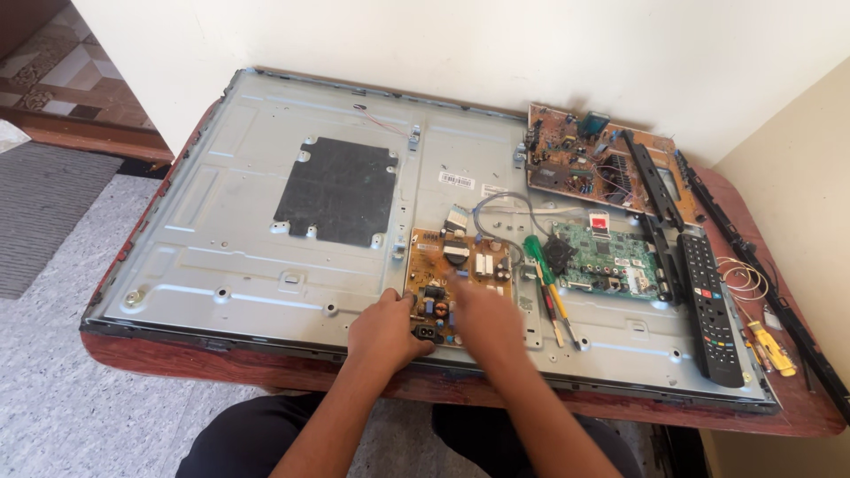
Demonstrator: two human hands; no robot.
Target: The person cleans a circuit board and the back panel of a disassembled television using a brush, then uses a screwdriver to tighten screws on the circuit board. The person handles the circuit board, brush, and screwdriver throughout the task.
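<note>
Power board [456,270] on metal back panel [221,239]: left hand [385,332] grips its near-left edge, right hand [482,314] rests blurred over it, grasp indeterminate.

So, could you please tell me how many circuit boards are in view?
3: a tan power board under both hands, a green board right of it, and a brown board by the wall. Others may be hidden.

A small tan power-supply circuit board [456,281], crowded with dark and white components, lies flat on the grey metal back panel [221,239] of a television, near the middle of its front edge.
</note>
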